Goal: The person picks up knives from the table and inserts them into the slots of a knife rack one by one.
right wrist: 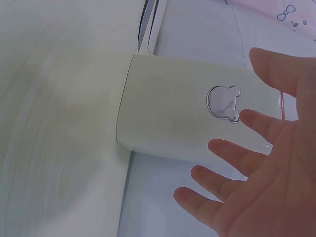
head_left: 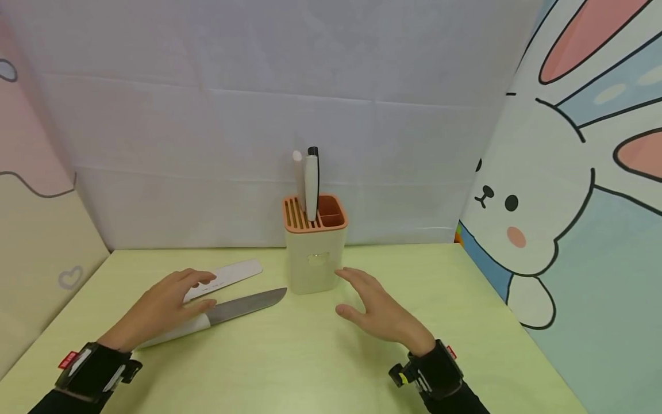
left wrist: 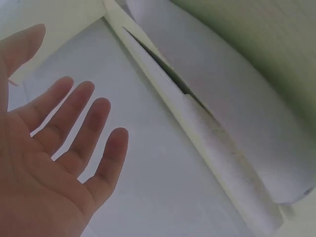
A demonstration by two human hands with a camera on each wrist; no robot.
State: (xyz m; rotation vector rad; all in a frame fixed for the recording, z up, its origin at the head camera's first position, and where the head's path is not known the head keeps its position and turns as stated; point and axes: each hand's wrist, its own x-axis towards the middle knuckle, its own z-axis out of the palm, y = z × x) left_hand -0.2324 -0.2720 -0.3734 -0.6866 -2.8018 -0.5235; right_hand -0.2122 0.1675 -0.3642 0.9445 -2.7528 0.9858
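Observation:
My left hand (head_left: 168,302) hovers with loosely spread fingers over the white handle of a wide-bladed knife (head_left: 248,305), holding nothing. Behind that knife lies a flat white blade-shaped piece (head_left: 230,276) with small print, partly covered by the fingers. My right hand (head_left: 380,310) is empty too, its fingers spread in front and to the right of a cream knife holder (head_left: 315,264) with an orange slotted top. Two pale handles (head_left: 311,187) stand up from the holder's slots, one with a black end. In the right wrist view, a bear-shaped window (right wrist: 222,102) shows on the holder.
The pale yellow-green table (head_left: 289,368) ends at a white cloth backdrop (head_left: 233,144) just behind the holder. Cartoon rabbit panels (head_left: 527,230) rise on the right, and a pink and cream panel (head_left: 36,230) on the left. Each wrist wears a black strapped camera (head_left: 437,368).

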